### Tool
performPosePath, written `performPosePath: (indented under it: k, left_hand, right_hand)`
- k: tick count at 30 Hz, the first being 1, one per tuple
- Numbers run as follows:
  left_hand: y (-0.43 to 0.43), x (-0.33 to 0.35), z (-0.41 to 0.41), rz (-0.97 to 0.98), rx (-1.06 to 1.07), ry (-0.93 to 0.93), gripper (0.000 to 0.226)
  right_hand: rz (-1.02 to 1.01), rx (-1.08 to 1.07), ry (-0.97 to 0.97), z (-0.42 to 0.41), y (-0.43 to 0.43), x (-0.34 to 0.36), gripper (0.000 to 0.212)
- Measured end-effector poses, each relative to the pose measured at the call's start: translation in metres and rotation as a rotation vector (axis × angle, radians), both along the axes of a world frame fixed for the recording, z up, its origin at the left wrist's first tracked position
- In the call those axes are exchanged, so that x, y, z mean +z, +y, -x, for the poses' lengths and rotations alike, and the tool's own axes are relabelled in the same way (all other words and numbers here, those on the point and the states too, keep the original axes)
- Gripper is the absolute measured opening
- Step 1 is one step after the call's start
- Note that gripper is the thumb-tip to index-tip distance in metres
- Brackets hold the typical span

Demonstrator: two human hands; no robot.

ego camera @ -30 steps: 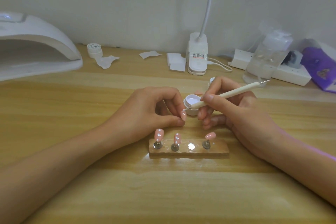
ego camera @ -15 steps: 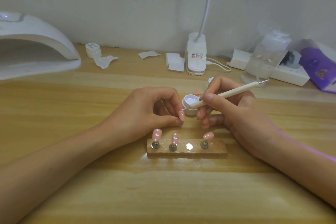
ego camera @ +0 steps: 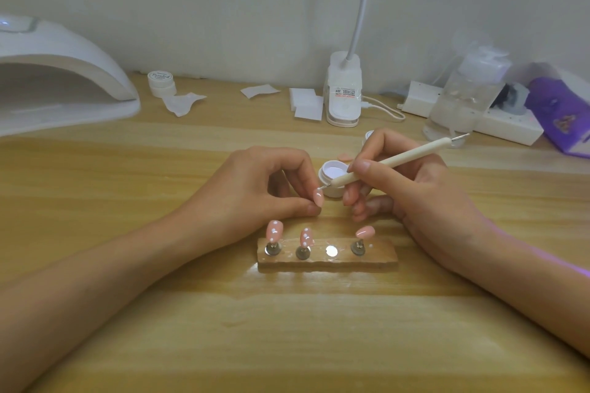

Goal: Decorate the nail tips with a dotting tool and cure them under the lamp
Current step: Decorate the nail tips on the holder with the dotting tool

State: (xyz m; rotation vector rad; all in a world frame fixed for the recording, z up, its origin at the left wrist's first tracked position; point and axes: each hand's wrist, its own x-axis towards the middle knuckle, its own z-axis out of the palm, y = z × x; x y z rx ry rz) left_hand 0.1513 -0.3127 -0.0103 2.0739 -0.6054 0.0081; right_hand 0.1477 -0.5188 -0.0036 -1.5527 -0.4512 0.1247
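Observation:
My left hand (ego camera: 255,188) pinches a pink nail tip (ego camera: 318,196) between thumb and fingers. My right hand (ego camera: 412,195) grips a cream dotting tool (ego camera: 392,164) like a pen, its metal point touching the top of that held tip. Just behind them sits a small open white jar (ego camera: 332,174) of white gel. In front lies a wooden holder (ego camera: 327,260) with three pink tips on metal pins: two at the left (ego camera: 274,231) (ego camera: 306,237) carry white dots, the right one (ego camera: 365,231) is plain. One metal disc (ego camera: 331,250) stands bare. The white curing lamp (ego camera: 60,80) is at the far left.
Along the wall stand a closed white jar (ego camera: 162,83), paper scraps (ego camera: 183,102), white pads (ego camera: 306,104), a desk lamp base (ego camera: 344,92) with its cable, a clear pump bottle (ego camera: 463,99), a white power strip (ego camera: 498,121) and a purple pack (ego camera: 562,118). The wooden desk (ego camera: 287,329) stretches bare toward me.
The tool's point has stayed at the held nail tip. Both hands kept their grips, shifting only slightly with the view.

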Motion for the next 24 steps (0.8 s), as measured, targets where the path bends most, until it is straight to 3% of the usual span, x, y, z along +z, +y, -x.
performPosePath:
  k: [17,24]
  left_hand:
    - [0.0002,-0.0018,0.0,0.015,-0.005,-0.002,0.026]
    - [0.0009,-0.0018,0.0005,0.005,-0.003,-0.004,0.024]
  right_hand:
    - [-0.055,-0.006,-0.063,-0.0009,-0.0012,-0.0016,0.02]
    - [-0.103,-0.158,-0.168,-0.003,-0.0057,0.002,0.021]
